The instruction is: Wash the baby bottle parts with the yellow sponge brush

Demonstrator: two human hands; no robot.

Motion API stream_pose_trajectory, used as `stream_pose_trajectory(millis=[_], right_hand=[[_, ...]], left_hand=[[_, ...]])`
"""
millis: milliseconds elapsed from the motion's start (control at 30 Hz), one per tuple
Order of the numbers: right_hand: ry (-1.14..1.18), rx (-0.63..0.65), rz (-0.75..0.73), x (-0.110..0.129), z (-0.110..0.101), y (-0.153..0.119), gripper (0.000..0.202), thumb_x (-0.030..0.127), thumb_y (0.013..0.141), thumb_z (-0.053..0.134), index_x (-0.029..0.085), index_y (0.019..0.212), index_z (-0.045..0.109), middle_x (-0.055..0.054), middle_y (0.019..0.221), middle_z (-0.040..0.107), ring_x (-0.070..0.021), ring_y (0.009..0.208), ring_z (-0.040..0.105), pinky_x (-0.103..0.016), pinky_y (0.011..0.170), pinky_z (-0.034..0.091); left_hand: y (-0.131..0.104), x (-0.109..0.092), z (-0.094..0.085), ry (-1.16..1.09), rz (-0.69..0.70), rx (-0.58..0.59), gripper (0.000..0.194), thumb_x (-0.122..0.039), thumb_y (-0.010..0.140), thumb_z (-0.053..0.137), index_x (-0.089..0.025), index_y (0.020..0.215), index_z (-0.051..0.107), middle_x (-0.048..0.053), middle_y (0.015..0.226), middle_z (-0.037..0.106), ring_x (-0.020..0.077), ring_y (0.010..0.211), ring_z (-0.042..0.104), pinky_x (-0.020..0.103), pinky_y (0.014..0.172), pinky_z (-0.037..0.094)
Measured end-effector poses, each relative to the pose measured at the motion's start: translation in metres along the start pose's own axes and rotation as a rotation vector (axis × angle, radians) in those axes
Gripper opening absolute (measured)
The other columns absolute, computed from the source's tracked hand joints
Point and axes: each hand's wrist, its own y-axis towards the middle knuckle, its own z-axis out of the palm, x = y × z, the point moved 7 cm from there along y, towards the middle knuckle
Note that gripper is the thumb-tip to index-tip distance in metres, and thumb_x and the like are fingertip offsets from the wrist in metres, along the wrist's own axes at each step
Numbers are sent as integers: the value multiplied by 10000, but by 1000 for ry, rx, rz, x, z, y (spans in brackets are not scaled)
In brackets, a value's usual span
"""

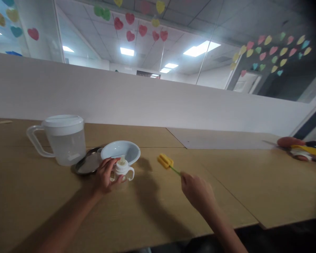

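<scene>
My left hand (106,174) is wrapped around a small baby bottle (122,168) with a white collar, side handles and a pale teat on top. The bottle is upright in front of a white bowl (131,150). In my right hand (196,189) is a bottle brush (165,161) with a yellow sponge head and a thin green handle. My fingers close around the handle's end. The sponge head points left, above the table, apart from the bottle.
A lidded clear pitcher (70,144) stands at the left, holding what looks like water. Beside it a metal tray (85,165) lies partly behind my left hand. Several items, including a red one (289,141), lie at the table's far right. A white wall (147,102) runs behind the wooden table (121,218).
</scene>
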Motion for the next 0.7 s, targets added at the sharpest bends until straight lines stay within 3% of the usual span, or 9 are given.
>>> stream_pose_trajectory(millis=[100,200,267,333,400,500,600,633,700], right_hand=[[269,105,-223,20,11,-69,337,195,880,376,255,1028,672,-71,854,709,-210,796,667,-257,664,450],[403,268,-434,39,32,-84,294,164,823,445,274,931,695,-34,840,709,-175,800,659,-208,664,443],[266,217,-244,19,39,-49,273,122,797,454,220,846,703,-72,788,702,-192,748,659,-226,631,441],[35,37,80,-17,31,-5,276,117,829,425,154,863,696,-146,791,685,-238,739,657,-276,609,438],[-90,-102,237,-37,20,27,302,112,856,388,106,903,686,-193,819,675,-274,764,656,-304,595,432],[2,-138,130,-30,23,53,349,146,896,340,139,1028,663,-141,822,686,-251,741,655,-293,576,425],[181,45,-105,-3,45,63,295,184,877,417,226,987,688,-58,848,699,-189,760,652,-239,603,427],[190,97,-109,0,51,67,285,164,857,440,224,964,697,-58,869,700,-184,783,651,-231,617,428],[137,84,38,-9,53,80,316,124,853,407,160,985,692,-135,927,689,-228,829,650,-270,637,438]], left_hand=[[0,0,1,-8,0,-3,459,-386,771,536,-138,1156,502,122,1065,614,254,1003,548,376,877,460],[1,0,-1,-22,6,-20,451,-377,770,538,-138,1151,502,121,1054,615,251,989,551,369,860,466],[2,-1,-1,-26,13,-23,446,-377,771,535,-138,1147,502,121,1048,614,251,981,555,370,855,467],[2,-1,-1,-24,14,-18,445,-380,773,530,-140,1146,498,120,1045,613,251,978,556,373,854,468],[2,0,0,-14,7,-11,442,-379,777,525,-142,1149,492,118,1042,611,250,977,556,377,855,468],[1,0,1,-7,-6,1,439,-373,780,520,-146,1154,485,117,1043,611,247,976,558,379,853,469],[1,0,2,-18,-24,3,428,-367,786,507,-149,1154,486,117,1046,611,247,981,561,383,856,470],[1,0,2,-19,-28,2,427,-365,787,506,-149,1154,487,118,1045,611,247,979,562,384,856,471],[1,0,2,-13,-27,1,428,-366,783,512,-148,1151,491,119,1042,612,248,971,565,387,855,471]])
